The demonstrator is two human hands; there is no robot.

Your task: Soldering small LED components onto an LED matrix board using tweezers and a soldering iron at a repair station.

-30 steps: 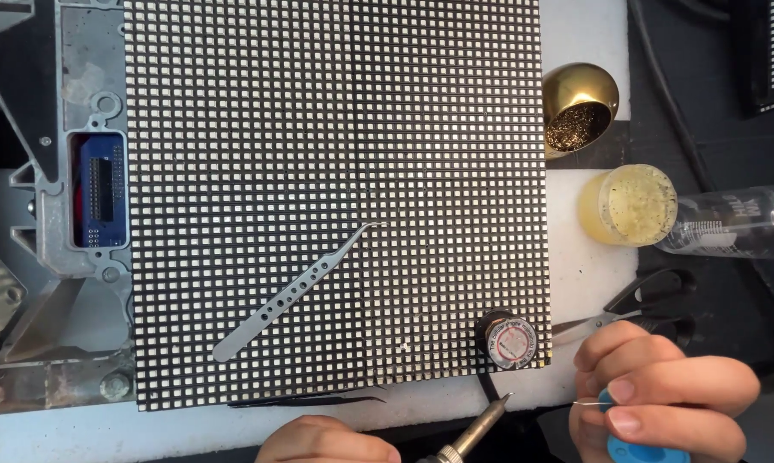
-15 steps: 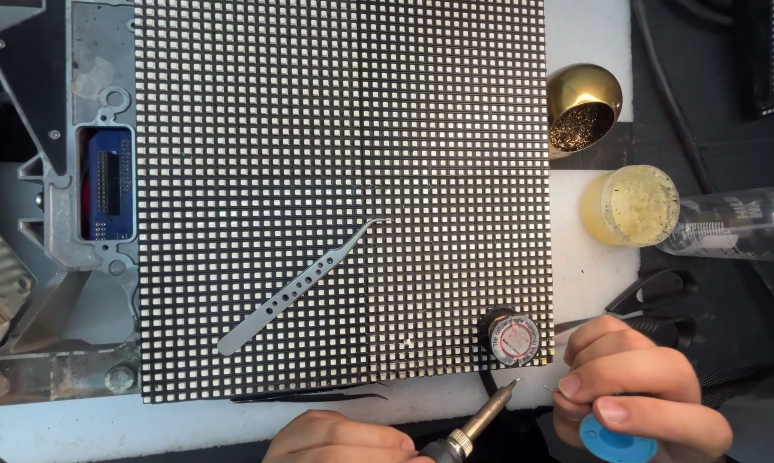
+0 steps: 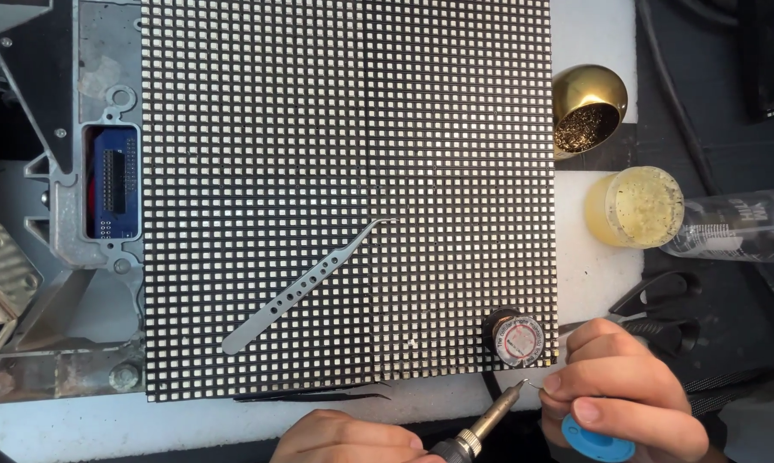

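A large black LED matrix panel (image 3: 344, 171) with a grid of pale squares fills the middle of the view. Silver curved tweezers (image 3: 306, 287) lie loose on it. At the bottom edge my left hand (image 3: 348, 439) grips a soldering iron (image 3: 481, 420) whose tip points up and right. My right hand (image 3: 627, 394) holds a blue spool of solder wire (image 3: 597, 446), and the thin wire end meets the iron's tip just below the panel's lower right corner. A small round tin (image 3: 517, 337) stands on that corner, next to my right fingers.
A brass tip-cleaner bowl (image 3: 588, 103) and a yellow flux jar (image 3: 636, 206) stand right of the panel, with a clear bottle (image 3: 734, 227) lying beside them. Black scissors (image 3: 661, 313) rest above my right hand. Black tweezers (image 3: 314, 396) lie under the panel's lower edge. A metal frame with blue connector (image 3: 113, 184) is at left.
The soldering iron tip has risen up and to the right. My right hand has brought the solder wire end to the tip. The blue spool shows more.
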